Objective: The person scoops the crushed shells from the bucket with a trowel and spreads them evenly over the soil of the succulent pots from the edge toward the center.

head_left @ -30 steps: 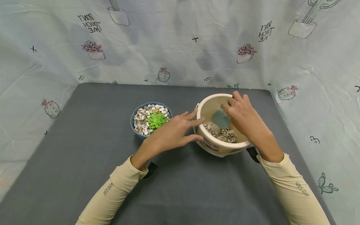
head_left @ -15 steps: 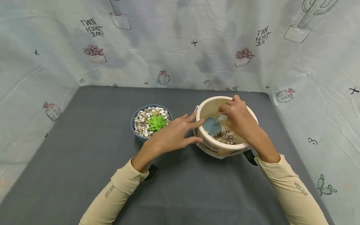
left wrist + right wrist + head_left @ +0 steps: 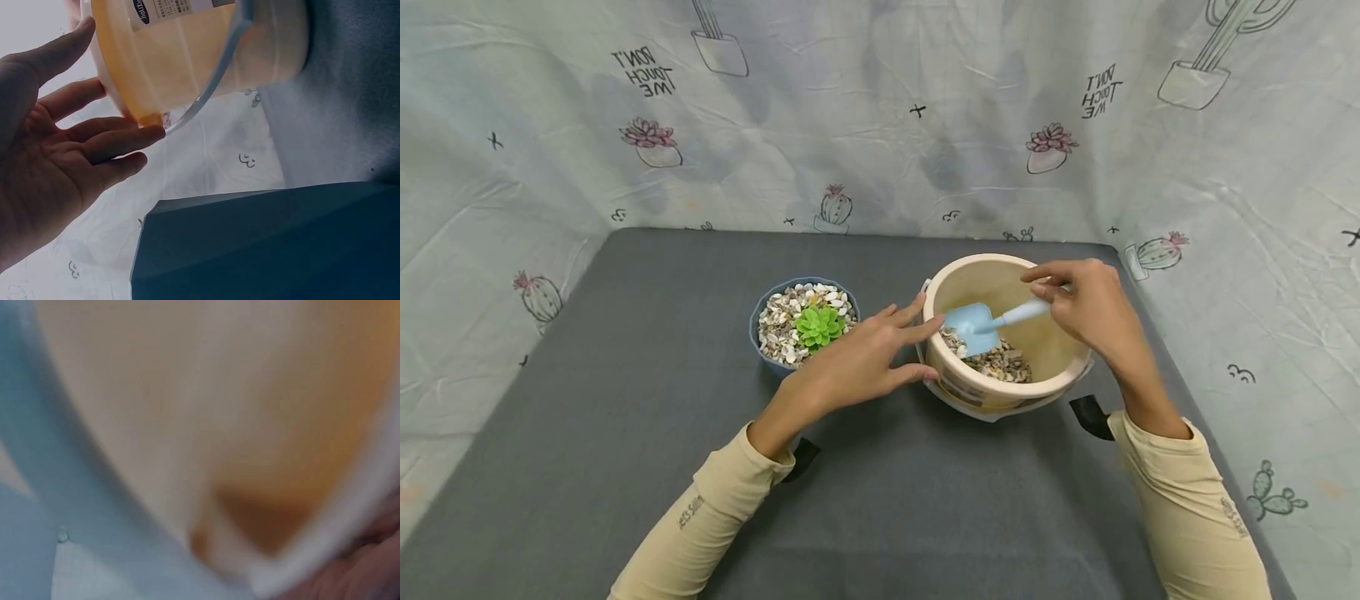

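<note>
My right hand (image 3: 1086,304) pinches the handle of a light-blue toy shovel (image 3: 973,327) over the cream bucket (image 3: 951,375). The shovel's blade is inside, near the left wall, above a layer of small pebbles (image 3: 1009,364). With fingers spread, my left hand (image 3: 865,354) touches the bucket's left rim. In the left wrist view its fingertips lie by the rim and the pale bail handle (image 3: 209,87). The right wrist view is blurred and shows mostly the bucket's inside wall (image 3: 137,394).
Left of the bucket stands a blue faceted pot (image 3: 762,354) filled with white and brown pebbles and a green succulent (image 3: 820,325). Both stand on a grey-covered table (image 3: 647,392). A cactus-print curtain (image 3: 880,158) closes off the back and sides.
The shovel, first upright and deep in the bucket, has swung left and now lies tilted and higher. My right hand has moved right and up. My left hand has stayed at the rim.
</note>
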`<state>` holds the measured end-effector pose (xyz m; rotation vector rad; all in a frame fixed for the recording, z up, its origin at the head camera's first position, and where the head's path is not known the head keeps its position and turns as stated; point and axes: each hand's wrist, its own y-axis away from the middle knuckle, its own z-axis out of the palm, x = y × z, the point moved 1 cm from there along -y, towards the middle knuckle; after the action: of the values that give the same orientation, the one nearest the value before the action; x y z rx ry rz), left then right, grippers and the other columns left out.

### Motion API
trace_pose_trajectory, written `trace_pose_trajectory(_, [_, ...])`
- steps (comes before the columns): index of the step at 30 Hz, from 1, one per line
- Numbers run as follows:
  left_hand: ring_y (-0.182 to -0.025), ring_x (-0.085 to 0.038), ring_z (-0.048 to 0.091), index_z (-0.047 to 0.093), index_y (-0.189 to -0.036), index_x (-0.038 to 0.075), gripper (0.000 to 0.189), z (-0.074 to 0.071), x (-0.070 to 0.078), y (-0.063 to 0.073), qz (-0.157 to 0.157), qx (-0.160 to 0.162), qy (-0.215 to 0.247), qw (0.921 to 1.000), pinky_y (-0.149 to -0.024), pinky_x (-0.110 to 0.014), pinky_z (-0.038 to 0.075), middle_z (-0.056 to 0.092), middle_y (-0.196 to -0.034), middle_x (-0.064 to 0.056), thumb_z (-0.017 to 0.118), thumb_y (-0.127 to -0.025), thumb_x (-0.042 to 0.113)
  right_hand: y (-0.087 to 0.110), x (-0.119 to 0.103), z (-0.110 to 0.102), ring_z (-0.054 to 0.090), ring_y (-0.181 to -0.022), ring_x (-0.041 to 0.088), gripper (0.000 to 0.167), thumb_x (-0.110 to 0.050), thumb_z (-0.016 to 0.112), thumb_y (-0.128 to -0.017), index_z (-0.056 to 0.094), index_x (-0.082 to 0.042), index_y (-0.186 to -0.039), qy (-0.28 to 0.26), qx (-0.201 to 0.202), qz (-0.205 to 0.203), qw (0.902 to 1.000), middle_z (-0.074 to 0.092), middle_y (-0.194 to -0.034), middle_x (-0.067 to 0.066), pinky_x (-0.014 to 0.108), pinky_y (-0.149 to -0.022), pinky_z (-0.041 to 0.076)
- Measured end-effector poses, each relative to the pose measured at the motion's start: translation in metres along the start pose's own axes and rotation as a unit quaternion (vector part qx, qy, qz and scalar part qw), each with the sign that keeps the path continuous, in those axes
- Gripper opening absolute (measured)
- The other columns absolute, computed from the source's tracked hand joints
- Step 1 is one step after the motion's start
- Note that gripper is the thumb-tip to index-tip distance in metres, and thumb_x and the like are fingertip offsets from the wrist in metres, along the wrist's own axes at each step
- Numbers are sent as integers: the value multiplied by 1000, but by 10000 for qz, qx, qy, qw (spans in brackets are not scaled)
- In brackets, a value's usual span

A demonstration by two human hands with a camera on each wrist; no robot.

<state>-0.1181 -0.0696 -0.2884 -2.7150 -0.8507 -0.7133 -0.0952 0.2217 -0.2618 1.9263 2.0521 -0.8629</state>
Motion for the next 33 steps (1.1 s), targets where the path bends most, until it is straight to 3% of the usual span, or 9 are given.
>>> trace_pose_trajectory(3, [-153, -54, 32, 44, -160, 18, 70, 1, -1, -1, -25, -33, 18, 10000, -123, -57, 41, 22, -173, -18, 70, -99, 41, 4, 9, -11, 64, -84, 20, 18, -5, 69, -99, 81, -2, -111, -132, -79, 326, 9994, 78, -110, 24, 12, -65, 41])
trace_pose_trajectory(7, [-155, -52, 31, 41, -162, 20, 72, 2, -4, 0, -83, 47, -6, 10000, -125, -57, 37, 23, -174, -17, 70, -99, 41, 3, 20, -23, 54, -81, 3, 22, -11, 66, -103, 79, -3, -119, -271, -205, 671, 9972, 77, -114, 25, 15, -63, 41])
trace_pose_trajectory(10, [-158, -46, 30, 37, -164, 20, 76, 1, -9, 1, -115, 241, -1, 9996, -129, -55, 30, 26, -173, -16, 71, -99, 41, 0, 25, -31, 48, -81, 2, 24, -13, 65, -104, 78, -4, -122, -258, -108, 778, 9966, 78, -113, 20, 19, -57, 37])
trace_pose_trajectory(14, [-162, -32, 28, 28, -167, 20, 86, -13, -21, 11, -322, 534, 3, 9981, -135, -51, 19, 28, -174, -13, 74, -97, 42, -8, 23, -40, 46, -84, 7, 22, -11, 67, -102, 79, -3, -119, -421, 170, 711, 9964, 74, -92, -22, 22, -53, 33])
trace_pose_trajectory(17, [-163, -30, 25, 23, -169, 22, 98, -30, -35, 25, -699, 652, -64, 9954, -136, -52, 13, 24, -175, -12, 80, -92, 43, -15, 17, -40, 49, -91, 1, 22, -11, 68, -102, 79, -3, -119, -611, 288, 610, 9959, 59, -82, -40, 16, -58, 37])
trace_pose_trajectory(20, [-164, -38, 20, 17, -170, 22, 113, -43, -50, 40, -1247, 566, -137, 9905, -135, -57, 8, 17, -176, -15, 87, -83, 42, -24, 7, -36, 53, -96, -6, 22, -11, 68, -102, 79, -4, -120, -729, 283, 511, 9956, 66, -87, -31, 9, -66, 43])
trace_pose_trajectory(24, [-162, -47, 15, 9, -171, 19, 128, -47, -66, 50, -1786, 322, -240, 9831, -133, -65, 4, 11, -176, -23, 92, -76, 43, -34, -7, -27, 58, -87, -8, 22, -9, 67, -102, 80, -4, -119, -891, 200, 289, 9954, 79, -102, 5, 7, -66, 48])
trace_pose_trajectory(27, [-162, -49, 12, 6, -171, 17, 132, -42, -72, 44, -1914, 190, -319, 9808, -131, -68, 3, 7, -175, -25, 92, -75, 46, -37, -17, -19, 60, -84, -7, 21, -9, 67, -102, 80, -3, -118, -1000, 110, 145, 9948, 77, -111, 25, 8, -65, 48])
trace_pose_trajectory(33, [-163, -45, 13, 5, -170, 15, 130, -29, -74, 19, -1854, 64, -195, 9825, -132, -67, 5, 11, -174, -27, 90, -78, 50, -37, -32, -3, 57, -89, -3, 20, -5, 68, -100, 81, -4, -116, -874, 138, -190, 9959, 79, -105, 25, 12, -67, 40])
